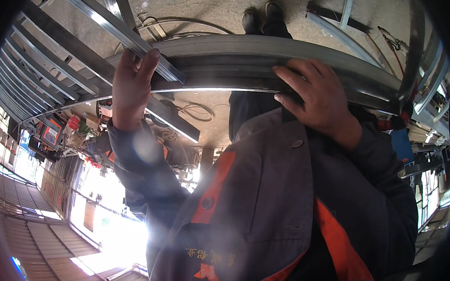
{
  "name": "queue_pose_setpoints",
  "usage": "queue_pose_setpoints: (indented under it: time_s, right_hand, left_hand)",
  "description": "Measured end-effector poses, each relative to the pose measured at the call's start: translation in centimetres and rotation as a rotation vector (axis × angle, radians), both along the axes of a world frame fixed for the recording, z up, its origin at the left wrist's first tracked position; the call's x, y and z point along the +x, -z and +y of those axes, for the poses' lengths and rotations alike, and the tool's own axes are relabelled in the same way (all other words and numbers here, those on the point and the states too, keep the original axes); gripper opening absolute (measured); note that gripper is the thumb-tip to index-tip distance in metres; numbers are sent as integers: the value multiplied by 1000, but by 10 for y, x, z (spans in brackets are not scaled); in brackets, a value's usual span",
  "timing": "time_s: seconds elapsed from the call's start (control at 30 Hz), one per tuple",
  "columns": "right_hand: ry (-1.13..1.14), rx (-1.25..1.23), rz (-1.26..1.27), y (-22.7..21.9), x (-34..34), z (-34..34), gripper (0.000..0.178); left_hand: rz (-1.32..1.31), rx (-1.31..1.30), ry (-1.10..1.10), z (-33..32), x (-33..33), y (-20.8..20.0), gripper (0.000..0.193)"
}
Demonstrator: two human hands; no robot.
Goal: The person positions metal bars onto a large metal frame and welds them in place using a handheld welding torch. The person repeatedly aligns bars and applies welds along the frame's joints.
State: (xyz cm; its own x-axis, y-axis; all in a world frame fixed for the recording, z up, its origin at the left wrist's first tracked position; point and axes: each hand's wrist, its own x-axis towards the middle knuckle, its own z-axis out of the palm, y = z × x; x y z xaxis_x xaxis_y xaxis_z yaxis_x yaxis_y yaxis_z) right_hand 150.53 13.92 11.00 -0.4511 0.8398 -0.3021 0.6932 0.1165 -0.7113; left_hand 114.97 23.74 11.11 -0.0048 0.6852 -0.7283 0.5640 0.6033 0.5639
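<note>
My left hand [132,89] is closed round a silver metal bar [123,36], its thumb on one side and its fingers on the other. The grooved bar slants from the upper left, and its near end lies over a long grey metal beam [221,64]. The beam crosses in front of my body, curved by the lens. Farther right, my right hand [316,92] grips the beam's near edge, with fingers over its top and the thumb at the edge. No tool shows in either hand.
Several parallel metal bars [43,63] fan out on the left. Below the beam lies another metal strip [173,120]. A hose [193,22] crosses the floor near my shoes [251,22]. Metal lengths [342,37] lie at the upper right, and cluttered equipment [51,132] stands at the left.
</note>
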Motion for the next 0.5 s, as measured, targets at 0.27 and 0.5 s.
queue_pose_setpoints:
  time_s: [0.27, 0.5]
  right_hand:
    - [9, 11, 3, 1, 7, -12, 50]
    - [13, 39, 59, -7, 0, -5, 50]
  left_hand:
    - [-37, -2, 18, 5, -6, -1, 30]
    - [73, -38, 129, 14, -15, -11, 45]
